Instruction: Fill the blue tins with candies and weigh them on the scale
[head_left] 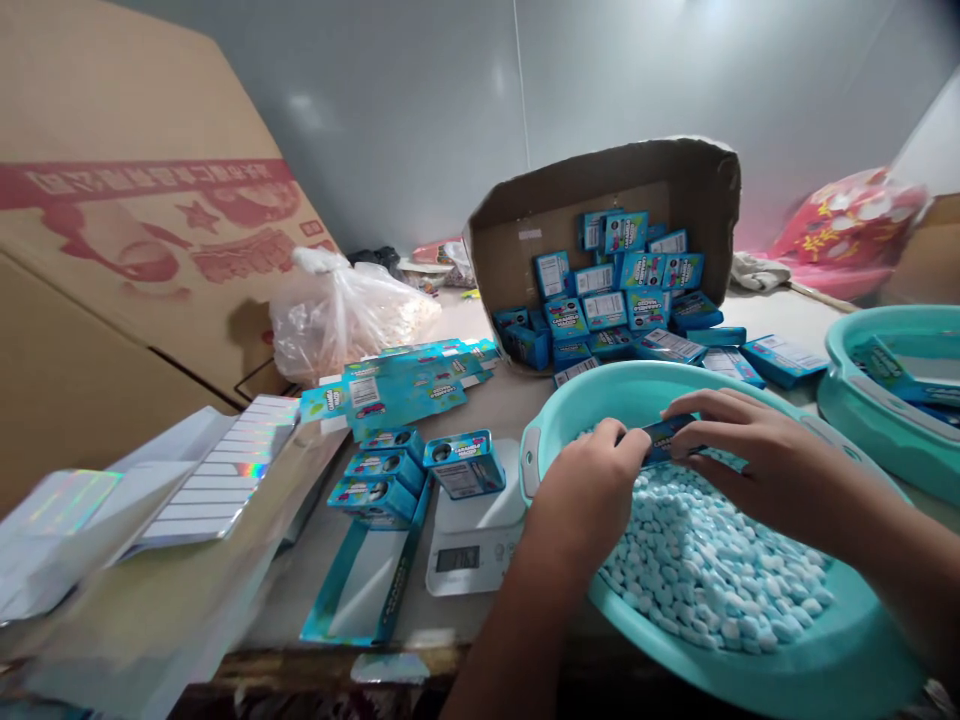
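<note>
Because the printed carton (165, 130) left of the turquoise basin (607, 388) runs out of view, only part of it shows. The table's (285, 600) front edge passes left of the basin, then is lost behind the left forearm. Behind the basin, the open brown carton (516, 225) faces forward, a few of its nearest blue boxes (604, 310) partly hidden by the basin's rim. The second basin (862, 440), right of the first, is cut off. Left of the basin, a narrow bare strip separates the blue tray (364, 585) from the white scale (471, 520), whose digits are hard to read. Over the basin, the left hand (596, 485) pinches one end of a small box (664, 438), the right hand (739, 435) the other, fingers covering much of it. Toward the basin's near rim, the white-and-blue pieces (705, 570) lie uncovered.
</note>
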